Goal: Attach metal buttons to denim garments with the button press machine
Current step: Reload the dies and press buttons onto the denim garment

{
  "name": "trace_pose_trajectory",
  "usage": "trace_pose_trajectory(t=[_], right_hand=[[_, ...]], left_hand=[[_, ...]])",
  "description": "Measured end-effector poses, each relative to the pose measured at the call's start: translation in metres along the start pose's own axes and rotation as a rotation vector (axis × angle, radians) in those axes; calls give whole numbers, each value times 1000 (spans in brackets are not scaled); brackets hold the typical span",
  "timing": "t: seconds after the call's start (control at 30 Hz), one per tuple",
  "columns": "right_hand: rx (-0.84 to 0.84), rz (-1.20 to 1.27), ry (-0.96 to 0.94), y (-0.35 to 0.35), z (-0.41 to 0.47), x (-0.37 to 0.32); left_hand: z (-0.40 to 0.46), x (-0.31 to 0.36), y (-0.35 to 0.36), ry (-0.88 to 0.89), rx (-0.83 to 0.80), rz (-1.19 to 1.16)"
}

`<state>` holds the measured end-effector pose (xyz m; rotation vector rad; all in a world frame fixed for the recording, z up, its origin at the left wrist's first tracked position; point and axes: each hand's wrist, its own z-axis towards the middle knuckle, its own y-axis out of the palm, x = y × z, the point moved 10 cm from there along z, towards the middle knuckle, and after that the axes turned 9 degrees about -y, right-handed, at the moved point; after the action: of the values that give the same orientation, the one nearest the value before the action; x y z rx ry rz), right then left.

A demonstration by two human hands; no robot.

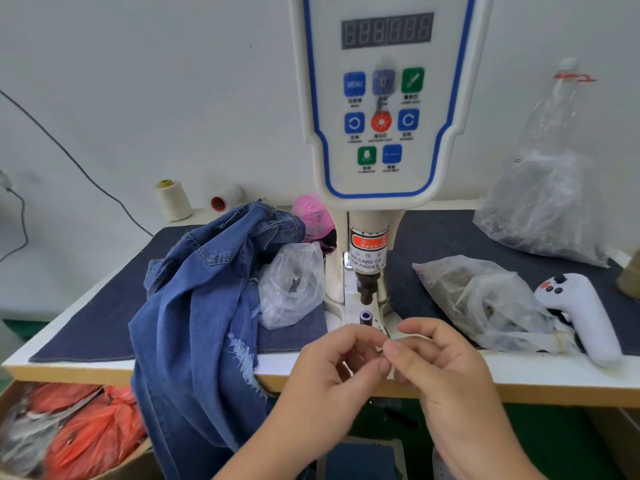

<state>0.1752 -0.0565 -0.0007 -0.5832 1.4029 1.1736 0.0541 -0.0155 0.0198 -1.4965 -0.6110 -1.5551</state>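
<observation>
The white button press machine (pixel 375 133) stands at the table's middle, with its dark punch (pixel 367 289) above a small purple lower die (pixel 366 317). Just in front of the die my left hand (pixel 332 372) and my right hand (pixel 446 368) meet fingertip to fingertip. Between them they pinch a tiny dark metal piece (pixel 381 349), mostly hidden by the fingers. A blue denim garment (pixel 204 306) lies heaped at the left and hangs over the table's front edge.
Clear plastic bags of small parts lie left (pixel 294 289) and right (pixel 485 299) of the machine, and a bigger bag (pixel 547 202) stands back right. A white handheld controller (pixel 585 317) rests at the right. Thread cones (pixel 173 199) stand at the back left. A box holds orange bags (pixel 79 434) below.
</observation>
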Motion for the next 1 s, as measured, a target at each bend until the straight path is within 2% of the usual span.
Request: trace_pose_trajectory(t=[0.23, 0.43, 0.73, 1.0], right_hand=[[34, 43, 127, -2, 1, 16], [43, 42, 129, -5, 8, 16], [118, -119, 79, -2, 40, 15], [163, -152, 79, 1, 50, 17]], left_hand=[[2, -4, -10, -28, 77, 28], [11, -9, -12, -87, 125, 22], [25, -15, -30, -170, 202, 91], [26, -23, -35, -214, 197, 139]])
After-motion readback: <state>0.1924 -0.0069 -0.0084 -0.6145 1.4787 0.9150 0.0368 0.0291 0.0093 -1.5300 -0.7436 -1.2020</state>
